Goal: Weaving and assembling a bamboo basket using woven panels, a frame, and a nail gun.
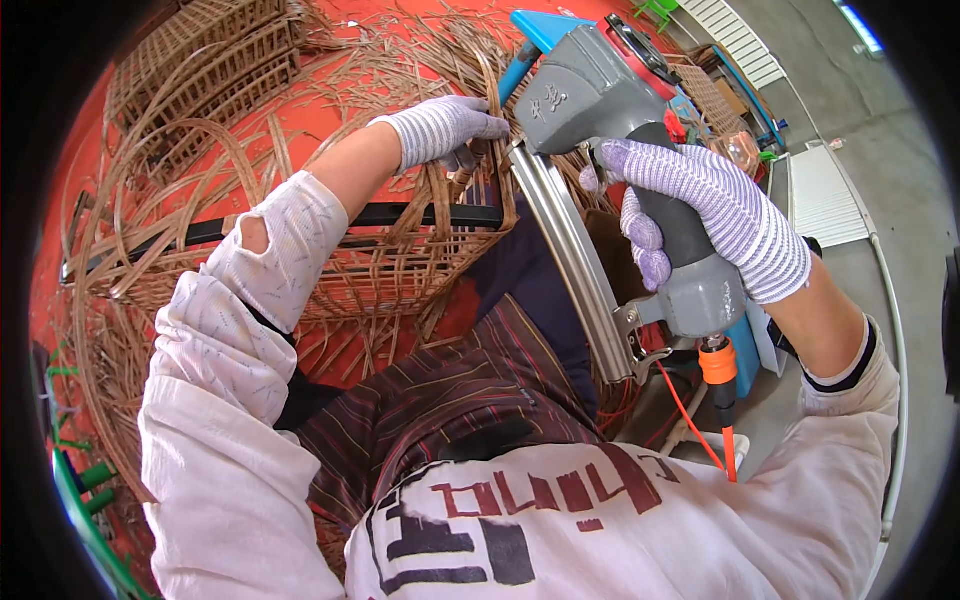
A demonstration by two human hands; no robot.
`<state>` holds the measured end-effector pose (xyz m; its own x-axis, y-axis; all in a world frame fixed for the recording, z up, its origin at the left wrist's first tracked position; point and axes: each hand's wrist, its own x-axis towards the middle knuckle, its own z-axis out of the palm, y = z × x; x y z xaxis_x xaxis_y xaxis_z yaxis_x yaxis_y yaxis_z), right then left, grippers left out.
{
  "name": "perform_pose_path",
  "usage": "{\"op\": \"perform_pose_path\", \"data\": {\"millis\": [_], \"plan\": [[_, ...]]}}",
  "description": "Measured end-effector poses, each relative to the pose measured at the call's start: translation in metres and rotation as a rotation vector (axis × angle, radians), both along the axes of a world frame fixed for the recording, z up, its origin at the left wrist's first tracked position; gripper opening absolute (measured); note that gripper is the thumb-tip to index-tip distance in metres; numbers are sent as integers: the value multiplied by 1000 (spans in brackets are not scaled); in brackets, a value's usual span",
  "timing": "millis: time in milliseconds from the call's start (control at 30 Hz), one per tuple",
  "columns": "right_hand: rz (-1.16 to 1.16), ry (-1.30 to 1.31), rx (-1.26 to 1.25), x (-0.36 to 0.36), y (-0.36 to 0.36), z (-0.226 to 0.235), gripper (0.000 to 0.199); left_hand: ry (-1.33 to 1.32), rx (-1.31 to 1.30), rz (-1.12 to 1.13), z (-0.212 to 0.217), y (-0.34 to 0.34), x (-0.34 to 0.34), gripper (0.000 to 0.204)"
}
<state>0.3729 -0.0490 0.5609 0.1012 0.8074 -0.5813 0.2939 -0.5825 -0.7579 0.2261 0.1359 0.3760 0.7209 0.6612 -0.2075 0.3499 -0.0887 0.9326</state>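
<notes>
In my right hand [710,205], gloved in striped white and purple, is a grey pneumatic staple gun [590,90]. The fingers wrap its dark handle, and its long metal magazine [575,260] slants down toward my lap. An orange air hose [728,455] joins the handle's base. The gun's nose is by the corner of a half-woven brown basket [380,285] with a black frame bar [400,214]. My left hand [440,130], in a matching glove, is closed on brown weaving strips at that corner. Its fingertips are partly hidden, and loose strip ends stick out around it.
Finished-looking woven baskets [215,65] are stacked at the far left. Cut strips [390,75] litter the red floor [340,20]. White slatted panels [735,40] and a white pipe [893,330] lie to the right. A green frame [95,500] stands at the lower left.
</notes>
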Motion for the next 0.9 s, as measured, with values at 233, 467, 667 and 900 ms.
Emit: {"op": "perform_pose_path", "data": {"millis": [233, 467, 667, 900], "plan": [[100, -24, 37, 3, -3, -3, 34, -1, -31, -26, 3, -2, -4, 49], [-10, 72, 87, 37, 2, -3, 33, 23, 1, -26, 5, -1, -4, 44], [-422, 137, 305, 152, -10, -17, 30, 4, 11, 18, 13, -6, -2, 40], [-165, -1218, -64, 288, -16, -111, 48, -88, -185, 68, -10, -7, -7, 35]]}}
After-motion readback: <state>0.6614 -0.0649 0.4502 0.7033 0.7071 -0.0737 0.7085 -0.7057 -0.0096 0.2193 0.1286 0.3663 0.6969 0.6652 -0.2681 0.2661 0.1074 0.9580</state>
